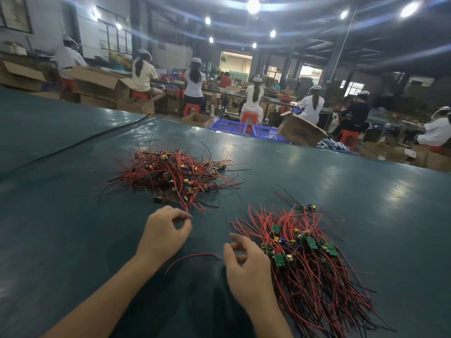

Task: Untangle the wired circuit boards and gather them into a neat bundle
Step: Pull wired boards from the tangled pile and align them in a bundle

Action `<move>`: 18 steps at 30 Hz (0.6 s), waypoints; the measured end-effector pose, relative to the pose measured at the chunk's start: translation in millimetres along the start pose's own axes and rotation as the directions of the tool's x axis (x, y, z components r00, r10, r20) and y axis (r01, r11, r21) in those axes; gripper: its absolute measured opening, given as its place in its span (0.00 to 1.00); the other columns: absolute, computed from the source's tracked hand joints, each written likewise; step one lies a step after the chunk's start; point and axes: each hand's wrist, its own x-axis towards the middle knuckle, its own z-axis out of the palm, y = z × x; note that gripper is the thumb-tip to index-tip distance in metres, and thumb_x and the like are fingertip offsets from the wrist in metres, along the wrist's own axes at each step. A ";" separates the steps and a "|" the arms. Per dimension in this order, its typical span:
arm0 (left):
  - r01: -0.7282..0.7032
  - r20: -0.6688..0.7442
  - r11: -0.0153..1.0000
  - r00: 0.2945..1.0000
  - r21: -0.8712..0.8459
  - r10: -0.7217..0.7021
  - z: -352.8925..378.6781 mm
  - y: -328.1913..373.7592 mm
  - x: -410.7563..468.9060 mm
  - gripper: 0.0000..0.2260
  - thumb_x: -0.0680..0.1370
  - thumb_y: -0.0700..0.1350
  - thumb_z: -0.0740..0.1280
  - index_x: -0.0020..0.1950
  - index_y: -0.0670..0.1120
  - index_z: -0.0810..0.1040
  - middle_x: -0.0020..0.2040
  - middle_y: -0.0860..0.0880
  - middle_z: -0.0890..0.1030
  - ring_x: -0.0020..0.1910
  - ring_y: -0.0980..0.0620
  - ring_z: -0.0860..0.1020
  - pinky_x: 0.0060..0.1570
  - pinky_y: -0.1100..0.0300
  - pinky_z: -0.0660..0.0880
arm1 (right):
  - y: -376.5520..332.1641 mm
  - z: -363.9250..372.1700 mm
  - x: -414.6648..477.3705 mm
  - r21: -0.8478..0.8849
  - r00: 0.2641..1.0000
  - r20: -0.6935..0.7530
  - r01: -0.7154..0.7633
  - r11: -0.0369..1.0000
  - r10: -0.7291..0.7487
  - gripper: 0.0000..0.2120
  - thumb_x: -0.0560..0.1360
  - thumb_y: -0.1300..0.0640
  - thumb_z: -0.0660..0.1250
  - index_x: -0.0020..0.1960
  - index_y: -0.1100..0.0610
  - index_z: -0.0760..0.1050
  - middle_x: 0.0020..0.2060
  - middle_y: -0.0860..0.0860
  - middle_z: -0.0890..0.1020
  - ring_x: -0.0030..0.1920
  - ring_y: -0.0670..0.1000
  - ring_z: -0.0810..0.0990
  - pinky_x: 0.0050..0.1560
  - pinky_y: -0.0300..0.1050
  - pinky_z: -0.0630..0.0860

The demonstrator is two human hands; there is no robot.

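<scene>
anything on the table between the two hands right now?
Head view: one loose red wire lies on the green table between the left hand and the right hand; otherwise bare.

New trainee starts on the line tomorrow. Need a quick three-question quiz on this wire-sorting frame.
1. True or false: the tangled pile lies farther from the person than the neat bundle.
2. Which hand pinches a red wire trailing from the tangled pile? A) left B) right C) neither
3. Fill in: the loose wire on the table between the wrists is ___ in colour.
Key: 1 true. 2 A: the left hand pinches it, while the right hand is open. 3 red.
</scene>
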 end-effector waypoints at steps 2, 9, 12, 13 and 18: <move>-0.036 0.016 0.998 0.999 -0.054 0.037 4.5 14.3 -8.8 0.05 0.71 0.39 0.73 0.40 0.49 0.84 0.38 0.55 0.80 0.41 0.58 0.77 0.44 0.63 0.74 | -0.9 1.2 0.9 0.071 0.999 0.012 -0.047 0.996 0.046 0.11 0.78 0.54 0.67 0.60 0.54 0.78 0.45 0.45 0.80 0.41 0.36 0.80 0.39 0.30 0.76; -0.213 0.235 0.952 0.936 -0.218 0.263 18.1 52.2 -41.4 0.08 0.69 0.50 0.66 0.39 0.48 0.82 0.36 0.56 0.80 0.38 0.58 0.77 0.42 0.57 0.76 | -6.4 3.6 6.1 0.472 0.980 0.079 -0.196 0.860 0.181 0.11 0.81 0.58 0.62 0.46 0.55 0.83 0.41 0.52 0.86 0.44 0.47 0.85 0.46 0.43 0.81; -0.147 0.285 0.918 0.922 -0.367 0.262 18.3 54.3 -44.4 0.07 0.71 0.51 0.65 0.37 0.50 0.78 0.33 0.55 0.81 0.35 0.55 0.79 0.39 0.55 0.77 | -7.9 -0.9 6.4 0.513 0.984 0.039 -0.169 0.842 0.173 0.18 0.80 0.63 0.63 0.35 0.52 0.83 0.35 0.49 0.86 0.38 0.44 0.84 0.40 0.36 0.79; -0.080 0.273 0.902 0.939 -0.425 0.212 19.0 53.0 -42.9 0.06 0.73 0.49 0.65 0.38 0.50 0.77 0.33 0.52 0.81 0.34 0.52 0.80 0.39 0.53 0.78 | -6.9 -1.3 6.7 0.489 0.988 0.015 -0.143 0.860 0.156 0.17 0.79 0.64 0.64 0.35 0.51 0.83 0.35 0.49 0.86 0.38 0.44 0.84 0.40 0.36 0.79; 0.549 0.481 0.654 0.821 -0.520 -0.307 15.3 48.8 -23.0 0.19 0.83 0.55 0.55 0.48 0.42 0.76 0.35 0.43 0.84 0.31 0.49 0.82 0.33 0.58 0.79 | -3.8 1.3 4.4 0.330 0.997 -0.070 0.006 0.944 0.018 0.10 0.76 0.64 0.69 0.45 0.50 0.83 0.38 0.48 0.85 0.39 0.45 0.83 0.41 0.35 0.78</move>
